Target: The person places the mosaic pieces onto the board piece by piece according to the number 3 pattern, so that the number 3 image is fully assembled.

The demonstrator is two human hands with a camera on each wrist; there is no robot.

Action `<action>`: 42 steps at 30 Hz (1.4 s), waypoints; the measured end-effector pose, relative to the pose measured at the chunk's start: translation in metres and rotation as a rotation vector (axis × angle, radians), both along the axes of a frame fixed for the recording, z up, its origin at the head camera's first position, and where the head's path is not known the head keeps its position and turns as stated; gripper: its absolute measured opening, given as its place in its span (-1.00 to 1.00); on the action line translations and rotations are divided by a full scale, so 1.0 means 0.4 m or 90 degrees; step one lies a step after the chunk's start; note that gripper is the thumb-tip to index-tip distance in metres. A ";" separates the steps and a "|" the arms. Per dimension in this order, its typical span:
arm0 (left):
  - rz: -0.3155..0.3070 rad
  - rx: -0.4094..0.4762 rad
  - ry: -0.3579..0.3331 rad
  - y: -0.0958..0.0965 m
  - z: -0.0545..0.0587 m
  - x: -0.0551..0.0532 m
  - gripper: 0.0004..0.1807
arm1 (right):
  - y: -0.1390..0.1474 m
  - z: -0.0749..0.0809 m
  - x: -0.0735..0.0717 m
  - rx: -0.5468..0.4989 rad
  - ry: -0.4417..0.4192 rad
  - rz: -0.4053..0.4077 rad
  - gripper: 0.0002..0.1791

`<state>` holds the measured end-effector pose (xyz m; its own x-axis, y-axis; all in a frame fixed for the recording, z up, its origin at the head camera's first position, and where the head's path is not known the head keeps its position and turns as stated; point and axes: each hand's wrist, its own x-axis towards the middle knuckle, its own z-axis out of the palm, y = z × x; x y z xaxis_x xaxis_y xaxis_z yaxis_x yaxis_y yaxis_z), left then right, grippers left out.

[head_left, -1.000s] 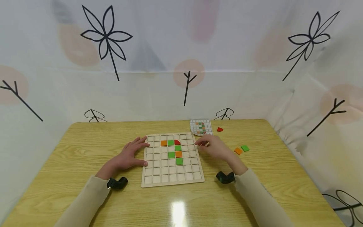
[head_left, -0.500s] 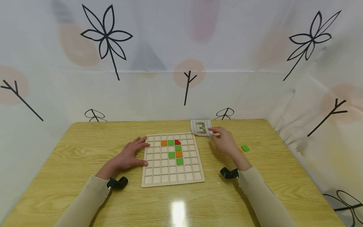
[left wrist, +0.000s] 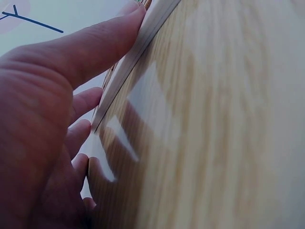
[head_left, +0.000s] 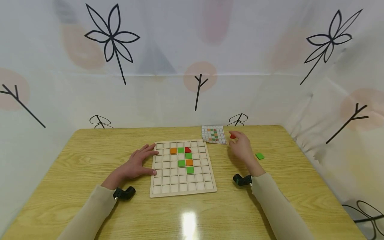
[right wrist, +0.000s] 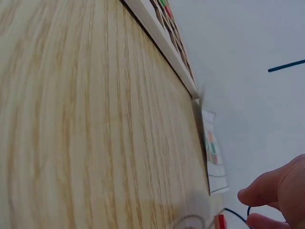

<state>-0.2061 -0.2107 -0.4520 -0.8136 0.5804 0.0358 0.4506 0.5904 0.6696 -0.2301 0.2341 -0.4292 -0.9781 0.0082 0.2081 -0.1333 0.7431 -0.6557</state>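
Note:
A pale wooden grid board [head_left: 183, 181] lies on the table with orange, green and red tiles in some of its squares. My left hand [head_left: 136, 165] rests at the board's left edge, its fingers and thumb spread and fairly straight; the left wrist view shows the thumb [left wrist: 107, 40] against the board's side. To the right of the board, my right hand [head_left: 241, 146] is over a loose red tile [head_left: 232, 136], which it partly hides. In the right wrist view, thumb and fingers stand apart beside the red tile [right wrist: 220, 222], with nothing seen between them.
A printed grid card [head_left: 213, 135] with a coloured pattern lies behind the board's far right corner, its near edge curling. A loose green tile [head_left: 259, 156] lies right of my right wrist. A patterned cloth [head_left: 150, 100] hangs behind the table [head_left: 114, 213].
My right hand has moved from the board's right edge, past the card, to the loose red tile. The loose orange tile is now hidden from view. The left hand has stayed in place.

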 end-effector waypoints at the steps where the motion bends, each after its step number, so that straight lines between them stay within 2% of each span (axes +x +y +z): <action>1: 0.000 0.001 0.000 0.000 0.000 0.000 -0.16 | 0.002 -0.002 -0.003 0.005 -0.001 0.003 -0.49; 11: 0.001 -0.001 0.000 -0.002 0.001 0.001 -0.16 | 0.003 -0.018 -0.023 -0.006 -0.077 0.031 -0.35; 19: 0.004 -0.005 0.001 -0.005 0.001 0.002 -0.16 | 0.008 -0.018 -0.028 0.045 -0.115 0.083 -0.37; 23: 0.002 -0.004 0.004 -0.005 -0.001 0.002 -0.16 | 0.006 -0.012 -0.023 0.058 -0.118 0.066 -0.39; 30: -0.002 -0.002 0.008 -0.004 -0.007 0.000 -0.16 | 0.009 -0.006 -0.018 0.109 -0.092 0.012 -0.59; 42: -0.002 -0.009 0.011 -0.002 -0.003 -0.003 -0.17 | 0.013 -0.003 -0.015 0.089 -0.102 -0.031 -0.66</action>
<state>-0.2071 -0.2115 -0.4534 -0.8110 0.5836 0.0421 0.4643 0.5981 0.6532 -0.2360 0.2393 -0.4305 -0.9979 0.0386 0.0528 0.0027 0.8311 -0.5561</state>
